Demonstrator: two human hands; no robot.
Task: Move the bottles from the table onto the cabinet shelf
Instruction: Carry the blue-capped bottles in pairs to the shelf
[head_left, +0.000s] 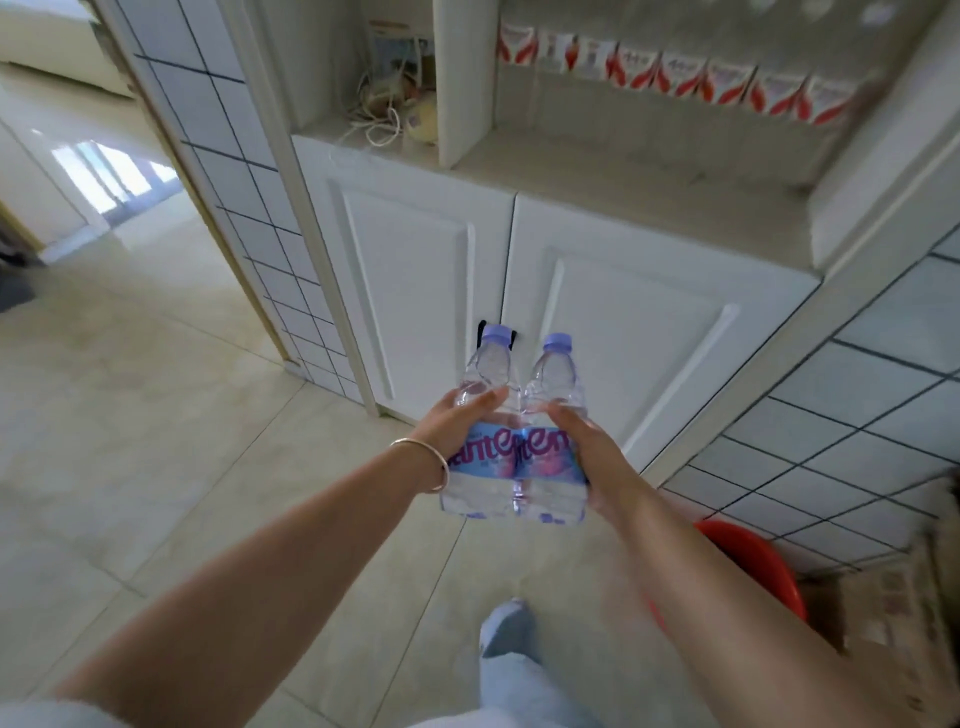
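Two clear water bottles with lilac caps and blue-pink labels are carried side by side in front of me. My left hand (453, 422) grips the left bottle (480, 415) and my right hand (592, 447) grips the right bottle (551, 410). Both bottles are upright and touch each other. They hang in the air before the white cabinet doors (613, 322). The open cabinet shelf (623, 182) lies above and beyond them, its surface bare at the front. The table is out of view.
A row of red-and-white cartons (675, 73) lines the back of the shelf. The left compartment holds tangled cords (379, 114). A red basin (748, 566) and cardboard box (893, 597) sit at lower right. A doorway (104, 182) opens left over tiled floor.
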